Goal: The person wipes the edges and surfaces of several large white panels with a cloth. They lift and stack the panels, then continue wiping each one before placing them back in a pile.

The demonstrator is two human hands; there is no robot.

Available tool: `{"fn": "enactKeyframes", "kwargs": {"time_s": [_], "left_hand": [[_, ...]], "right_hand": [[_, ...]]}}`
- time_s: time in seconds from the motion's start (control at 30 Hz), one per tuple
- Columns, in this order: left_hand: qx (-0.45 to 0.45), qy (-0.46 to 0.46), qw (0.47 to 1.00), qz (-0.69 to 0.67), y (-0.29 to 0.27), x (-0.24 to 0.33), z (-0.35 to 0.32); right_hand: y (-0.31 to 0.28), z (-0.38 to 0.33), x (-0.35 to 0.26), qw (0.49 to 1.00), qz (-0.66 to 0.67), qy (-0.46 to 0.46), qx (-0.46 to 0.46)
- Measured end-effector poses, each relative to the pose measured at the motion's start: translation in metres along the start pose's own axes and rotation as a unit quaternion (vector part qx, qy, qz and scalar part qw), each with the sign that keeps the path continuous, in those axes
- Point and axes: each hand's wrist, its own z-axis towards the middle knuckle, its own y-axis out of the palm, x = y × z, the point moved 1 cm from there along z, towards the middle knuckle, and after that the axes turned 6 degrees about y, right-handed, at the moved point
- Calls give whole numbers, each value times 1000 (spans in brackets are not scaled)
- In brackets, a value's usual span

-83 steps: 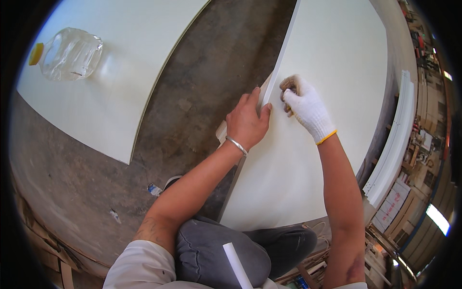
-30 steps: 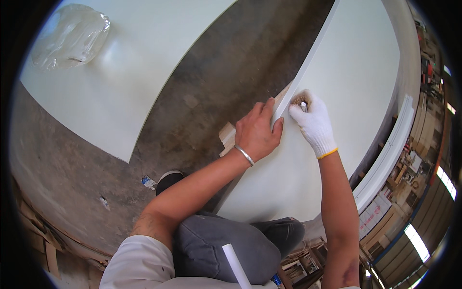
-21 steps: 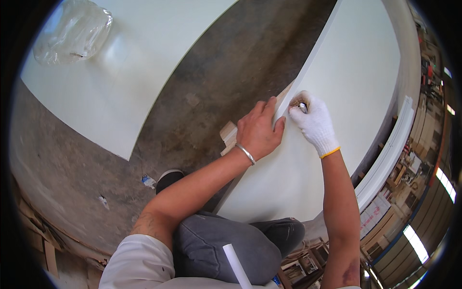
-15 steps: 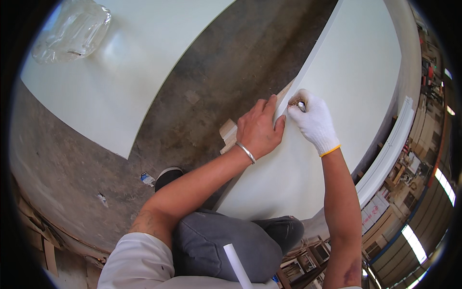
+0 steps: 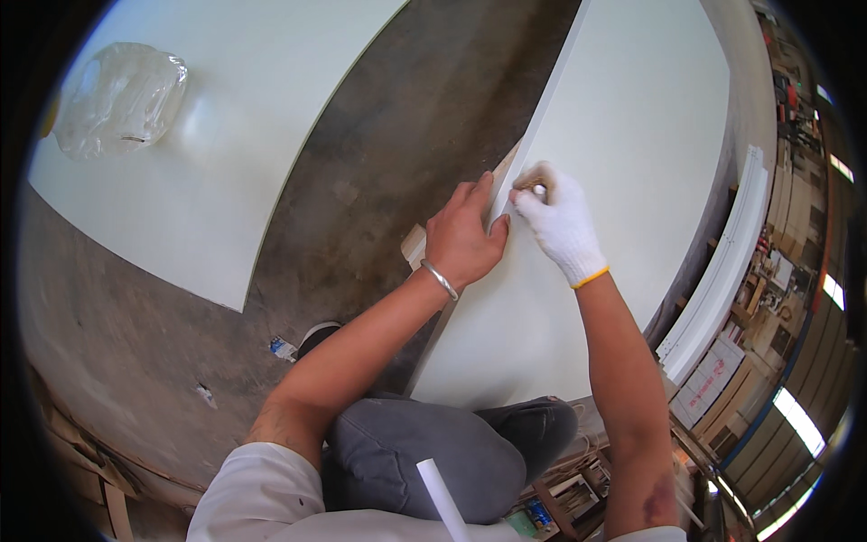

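- White panel (image 5: 632, 163) lies flat on the grey concrete floor (image 5: 397, 144), filling the centre and upper right of the frame; its raised left edge (image 5: 542, 108) runs diagonally up toward the top.
- Judging by the hands, the step in hand is rubbing or finishing that edge; the next move likely calls for steady pressure slid along the strip.
- Left hand (image 5: 462, 237), bare with a metal bangle (image 5: 440, 278), lies mostly open, fingers pressed against the edge to steady it.
- Right hand (image 5: 560, 221), in a white glove, is curled closed, pinching a small brownish piece (image 5: 533, 176) against the edge; what it is cannot be told.
- Second white panel (image 5: 208, 163) sits upper left with a clear plastic bag (image 5: 117, 95) on it.
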Motion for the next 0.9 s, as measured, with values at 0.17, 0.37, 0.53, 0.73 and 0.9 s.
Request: {"fn": "enactKeyframes", "kwargs": {"time_s": [0.17,0.37,0.53,0.73,0.9], "left_hand": [[9,24,1000,10,0,-2,-2],[16,27,999,-16,0,-4,-5],[20,33,999,-12,0,-4,-4],[18,22,999,-17,-1,-2,-4],[24,29,999,-20,-1,0,-3]], "right_hand": [[-7,-8,10,998,-8,28,49],[-11,1,0,998,-44,46,23],[-12,7,-7,995,-90,45,2],[-13,13,-11,993,-112,32,-29],[-13,13,-9,992,-120,-4,-26]]}}
